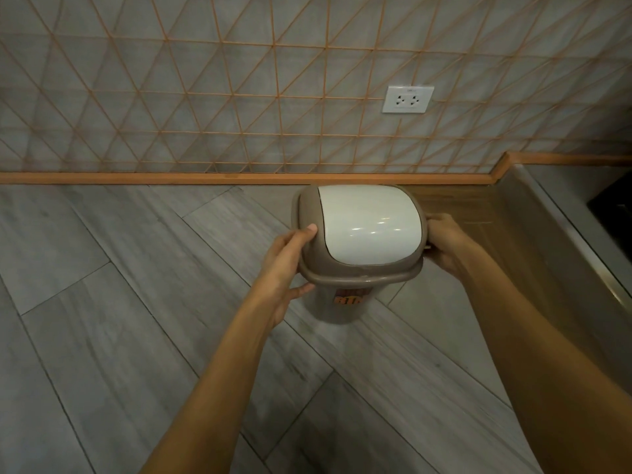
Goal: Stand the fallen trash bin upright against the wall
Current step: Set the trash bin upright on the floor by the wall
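A small brown trash bin (359,268) with a white swing lid stands upright on the grey floor, a short way in front of the wall (239,97). An orange label shows on its near side. My left hand (285,268) grips the lid's left rim, thumb on top and fingers under the edge. My right hand (444,244) holds the right rim, partly hidden behind the lid. The bin's base is seen from above, and I cannot tell whether it touches the floor.
An orange skirting board (154,177) runs along the foot of the wall. A white double socket (407,99) sits on the wall above the bin. A metal-edged counter or cabinet (564,217) juts out at the right. Grey plank floor (102,302) spreads to the left.
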{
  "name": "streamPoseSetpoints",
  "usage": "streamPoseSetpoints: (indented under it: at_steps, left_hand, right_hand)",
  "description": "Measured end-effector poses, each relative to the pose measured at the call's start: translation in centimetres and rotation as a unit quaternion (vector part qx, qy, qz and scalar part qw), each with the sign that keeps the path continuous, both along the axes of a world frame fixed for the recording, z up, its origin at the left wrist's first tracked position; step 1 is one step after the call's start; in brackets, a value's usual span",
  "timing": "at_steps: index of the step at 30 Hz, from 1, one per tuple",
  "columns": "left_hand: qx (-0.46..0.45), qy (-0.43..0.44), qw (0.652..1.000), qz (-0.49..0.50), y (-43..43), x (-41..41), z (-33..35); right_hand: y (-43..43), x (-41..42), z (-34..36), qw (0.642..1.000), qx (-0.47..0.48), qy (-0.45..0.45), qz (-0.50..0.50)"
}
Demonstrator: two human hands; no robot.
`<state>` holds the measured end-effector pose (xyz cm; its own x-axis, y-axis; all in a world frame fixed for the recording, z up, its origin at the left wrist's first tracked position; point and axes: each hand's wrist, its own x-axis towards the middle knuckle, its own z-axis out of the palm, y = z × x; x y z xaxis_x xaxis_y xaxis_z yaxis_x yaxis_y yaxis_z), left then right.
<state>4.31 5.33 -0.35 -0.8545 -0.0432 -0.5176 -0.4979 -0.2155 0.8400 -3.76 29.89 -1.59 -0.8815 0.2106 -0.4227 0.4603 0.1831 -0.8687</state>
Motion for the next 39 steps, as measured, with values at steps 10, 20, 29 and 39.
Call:
streamPoseSetpoints:
  at_steps: [10,20,29,39]
  left_hand:
    - [-0.347,0.247,0.904,0.036,-0.1,0.6,1.6]
    - [-0.588,0.480,0.602,-0.249,1.9,-1.9,3.8]
    - [-0.603,0.475,0.583,-0.267,-3.6,-0.8,-2.4]
    - [-0.398,0.457,0.753,-0.256,-2.6,-1.6,-5.3]
  right_hand:
    - [1.9,-0.1,5.2,0.941,0.277,0.049,0.189]
    - [-0.6,5.7,9.8,0.828,0.394,0.257,0.304]
    - [0.4,7.5,1.6,0.809,0.398,0.260,0.345]
    - [-0.3,5.2,-1.8,0.832,0.329,0.331,0.300]
